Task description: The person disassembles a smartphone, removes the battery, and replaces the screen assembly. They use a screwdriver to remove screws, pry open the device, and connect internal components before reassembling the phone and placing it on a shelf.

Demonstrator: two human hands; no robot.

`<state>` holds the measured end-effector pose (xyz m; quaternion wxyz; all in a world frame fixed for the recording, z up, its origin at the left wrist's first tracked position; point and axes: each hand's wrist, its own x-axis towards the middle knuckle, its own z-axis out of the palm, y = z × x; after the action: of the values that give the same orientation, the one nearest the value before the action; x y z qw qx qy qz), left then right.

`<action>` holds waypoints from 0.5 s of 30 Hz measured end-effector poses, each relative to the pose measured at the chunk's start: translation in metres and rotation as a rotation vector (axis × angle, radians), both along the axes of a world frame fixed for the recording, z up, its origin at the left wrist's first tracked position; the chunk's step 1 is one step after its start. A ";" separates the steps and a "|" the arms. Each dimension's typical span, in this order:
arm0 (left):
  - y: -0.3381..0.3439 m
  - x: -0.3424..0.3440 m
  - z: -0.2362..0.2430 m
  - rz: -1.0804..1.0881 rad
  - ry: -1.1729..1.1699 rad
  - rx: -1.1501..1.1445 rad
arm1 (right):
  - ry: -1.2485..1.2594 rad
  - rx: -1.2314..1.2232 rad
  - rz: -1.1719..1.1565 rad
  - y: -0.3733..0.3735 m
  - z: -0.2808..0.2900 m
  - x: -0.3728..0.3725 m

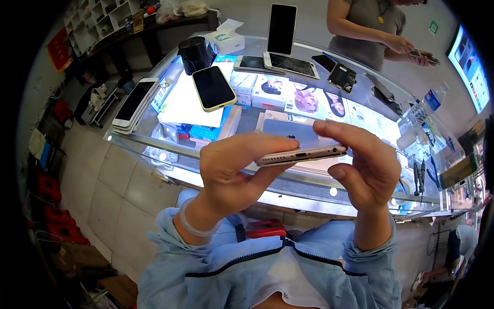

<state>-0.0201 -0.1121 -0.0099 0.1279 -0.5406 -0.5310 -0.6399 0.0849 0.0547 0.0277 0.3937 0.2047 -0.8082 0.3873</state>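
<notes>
Above the glass counter I hold a smartphone (303, 156), its bottom edge with the charging port and speaker holes turned toward me. A bluish-grey back face shows beyond that edge. Closed on the phone's left end, my left hand (224, 164) has its thumb along the near edge and other fingers underneath. My right hand (371, 167) curls around the right end: one finger rests at the far right corner, while the thumb tip sits just below the near edge. The rest of its fingers are partly hidden. A clear bangle (193, 224) circles my left wrist.
The counter (170, 147) carries a yellow-cased phone (213, 87), stacked white phones (135, 105), a phone propped upright (281, 30), an opened phone (342, 77), and a tissue box (226, 41). Tools (419, 175) and a bottle (435, 98) are at right. Another person (368, 31) stands across, handling a phone.
</notes>
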 end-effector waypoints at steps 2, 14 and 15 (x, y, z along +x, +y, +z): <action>0.001 0.000 0.000 0.014 0.055 -0.038 | -0.020 0.090 -0.031 0.002 0.006 0.005; 0.002 0.001 0.008 0.055 0.149 -0.089 | 0.075 -0.042 0.043 0.007 -0.006 0.001; 0.006 0.000 0.008 0.015 0.107 -0.058 | 0.081 -0.093 0.062 0.008 -0.006 0.002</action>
<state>-0.0200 -0.1056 -0.0024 0.1452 -0.5737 -0.5458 -0.5933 0.0869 0.0628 0.0215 0.4230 0.2268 -0.7660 0.4277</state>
